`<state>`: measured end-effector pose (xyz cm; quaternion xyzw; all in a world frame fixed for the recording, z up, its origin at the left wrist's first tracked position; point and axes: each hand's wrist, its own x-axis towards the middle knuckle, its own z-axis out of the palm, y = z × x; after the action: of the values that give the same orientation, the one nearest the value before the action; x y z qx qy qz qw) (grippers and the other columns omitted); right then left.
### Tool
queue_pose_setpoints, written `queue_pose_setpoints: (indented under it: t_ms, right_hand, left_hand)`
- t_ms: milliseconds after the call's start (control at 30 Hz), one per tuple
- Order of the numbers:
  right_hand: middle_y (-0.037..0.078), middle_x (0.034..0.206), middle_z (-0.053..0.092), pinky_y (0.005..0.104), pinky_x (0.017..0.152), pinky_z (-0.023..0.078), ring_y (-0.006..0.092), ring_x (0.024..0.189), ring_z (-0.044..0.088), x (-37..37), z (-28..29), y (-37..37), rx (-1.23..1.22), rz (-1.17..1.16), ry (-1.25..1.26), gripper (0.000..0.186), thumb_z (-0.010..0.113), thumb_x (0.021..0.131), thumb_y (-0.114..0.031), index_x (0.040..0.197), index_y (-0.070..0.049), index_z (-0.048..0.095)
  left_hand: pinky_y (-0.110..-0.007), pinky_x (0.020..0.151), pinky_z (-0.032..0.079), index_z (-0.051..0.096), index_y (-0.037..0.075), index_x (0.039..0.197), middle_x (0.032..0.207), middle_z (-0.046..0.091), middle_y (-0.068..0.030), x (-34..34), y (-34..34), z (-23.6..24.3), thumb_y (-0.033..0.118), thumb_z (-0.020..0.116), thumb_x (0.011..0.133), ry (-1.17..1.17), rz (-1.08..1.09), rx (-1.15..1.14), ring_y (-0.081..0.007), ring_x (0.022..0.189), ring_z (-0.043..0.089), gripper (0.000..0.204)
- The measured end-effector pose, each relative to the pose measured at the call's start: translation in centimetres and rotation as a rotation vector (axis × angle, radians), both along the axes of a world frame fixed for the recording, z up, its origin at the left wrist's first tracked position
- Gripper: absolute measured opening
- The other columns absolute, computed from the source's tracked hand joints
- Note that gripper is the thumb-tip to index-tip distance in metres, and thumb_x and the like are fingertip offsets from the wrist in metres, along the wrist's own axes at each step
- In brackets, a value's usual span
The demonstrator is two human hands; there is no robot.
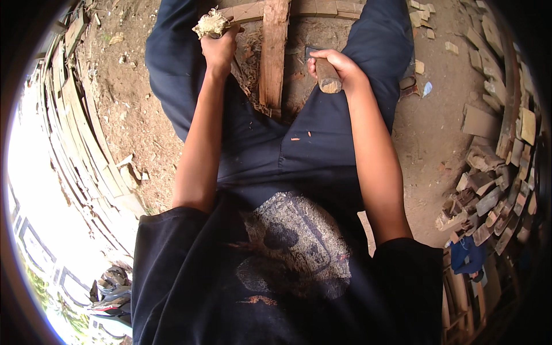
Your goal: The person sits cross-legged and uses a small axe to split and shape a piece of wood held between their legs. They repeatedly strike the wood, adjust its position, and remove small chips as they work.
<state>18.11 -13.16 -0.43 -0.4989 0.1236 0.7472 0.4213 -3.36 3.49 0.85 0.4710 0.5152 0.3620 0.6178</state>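
My left hand, at the upper left, is closed around a tool whose pale wooden end is splayed and frayed like a chisel handle's struck top. Its other end is hidden. Above my thigh on the right, my right hand wraps round a thick brown wooden handle, butt end toward me. Something dark and flat shows just beyond those fingers; whether it belongs to the handle I cannot tell. Between my legs a rough reddish-brown wooden beam runs away from me, apart from both hands.
A row of wooden pieces crosses beyond the beam. Long planks lie along the left, and stacked wood offcuts fill the right side. Small wood blocks and chips are scattered on the dirt floor.
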Motion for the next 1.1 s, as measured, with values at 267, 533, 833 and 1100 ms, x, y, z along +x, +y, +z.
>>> queue_pose_setpoints:
  t_ms: [267,533,833,1100]
  right_hand:
    - [0.008,0.071,0.048,0.0305,0.054,0.049,0.0177,0.060,0.050,1.5,-3.2,2.4,-0.290,-0.351,0.311,0.006,0.044,0.096,-0.006,0.095,-0.002,0.040]
    - [0.008,0.079,0.045,0.0253,0.048,0.043,0.0096,0.055,0.043,-0.5,-1.0,2.6,-0.289,-0.152,-0.122,0.014,0.042,0.101,-0.014,0.103,-0.004,0.033]
    - [0.010,0.074,0.048,0.0306,0.048,0.043,0.0137,0.055,0.046,0.2,4.7,2.9,-0.119,0.091,-0.245,0.016,0.051,0.097,-0.013,0.106,-0.003,0.043]
    - [0.005,0.066,0.055,0.0268,0.044,0.047,0.0113,0.050,0.052,3.8,17.6,7.4,0.189,0.444,-0.803,0.025,0.055,0.095,-0.025,0.094,0.000,0.051]
  left_hand:
    - [-0.026,0.046,0.041,0.057,0.007,0.084,0.065,0.053,0.0008,3.8,1.2,4.0,0.018,0.067,0.089,-0.163,-0.145,-0.127,-0.0099,0.052,0.050,0.016]
    - [-0.027,0.048,0.040,0.062,0.003,0.077,0.061,0.056,0.0005,6.5,1.1,3.8,0.029,0.069,0.088,0.095,-0.269,-0.012,-0.0063,0.056,0.051,0.029]
    - [-0.037,0.052,0.045,0.066,-0.006,0.075,0.058,0.062,-0.0142,8.2,0.9,2.8,0.029,0.071,0.084,0.177,-0.057,0.225,-0.0129,0.053,0.056,0.037]
    - [-0.037,0.048,0.042,0.063,-0.005,0.073,0.054,0.056,-0.0126,10.0,0.8,1.2,0.028,0.068,0.086,0.131,-0.224,0.308,-0.0107,0.051,0.052,0.036]
